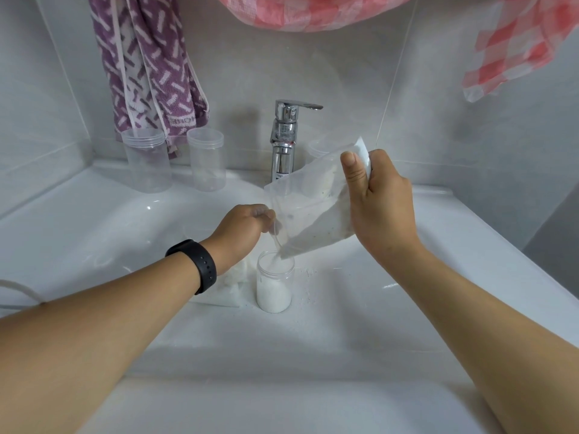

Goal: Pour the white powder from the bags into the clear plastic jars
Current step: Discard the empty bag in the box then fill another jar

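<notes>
From the head view, the right hand [380, 202] gripped the tilted powder bag [313, 211] by its upper far corner; the left hand [247, 228] pinched the bag's lower mouth over the open jar [275, 285], part-filled with white powder, standing in the white sink [94, 233]; two empty jars [175, 162] stood far left beside the tap [284, 142].

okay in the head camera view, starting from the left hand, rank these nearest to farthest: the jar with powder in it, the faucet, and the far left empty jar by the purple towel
From the left hand:
1. Jar with powder, just below the hand, under the bag's spout.
2. Faucet, behind the hand at the back of the sink.
3. Far left empty jar, back left corner, in front of the purple towel.
</notes>
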`<act>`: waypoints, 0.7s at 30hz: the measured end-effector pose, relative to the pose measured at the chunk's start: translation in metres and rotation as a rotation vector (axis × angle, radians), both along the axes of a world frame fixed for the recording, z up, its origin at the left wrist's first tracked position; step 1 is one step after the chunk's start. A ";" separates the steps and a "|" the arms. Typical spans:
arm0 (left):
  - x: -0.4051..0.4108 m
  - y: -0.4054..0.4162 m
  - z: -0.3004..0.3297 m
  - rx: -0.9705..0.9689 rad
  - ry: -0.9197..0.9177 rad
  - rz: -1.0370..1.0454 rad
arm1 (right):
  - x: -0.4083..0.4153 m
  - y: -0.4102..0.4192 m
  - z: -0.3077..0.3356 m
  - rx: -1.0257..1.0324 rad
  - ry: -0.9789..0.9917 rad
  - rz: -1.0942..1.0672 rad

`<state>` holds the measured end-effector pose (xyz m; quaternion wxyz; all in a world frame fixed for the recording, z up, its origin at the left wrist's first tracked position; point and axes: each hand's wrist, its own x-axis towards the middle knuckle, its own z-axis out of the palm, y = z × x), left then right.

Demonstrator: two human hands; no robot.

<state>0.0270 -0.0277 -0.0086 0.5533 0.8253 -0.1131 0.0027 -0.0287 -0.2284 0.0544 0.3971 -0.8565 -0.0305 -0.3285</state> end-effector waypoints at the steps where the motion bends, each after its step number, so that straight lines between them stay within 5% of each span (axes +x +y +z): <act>1: 0.000 0.000 0.000 -0.002 -0.002 0.000 | 0.000 0.000 0.000 0.000 0.003 0.000; 21: 0.000 0.000 -0.002 0.013 0.006 0.002 | -0.002 0.001 0.001 -0.023 -0.001 -0.004</act>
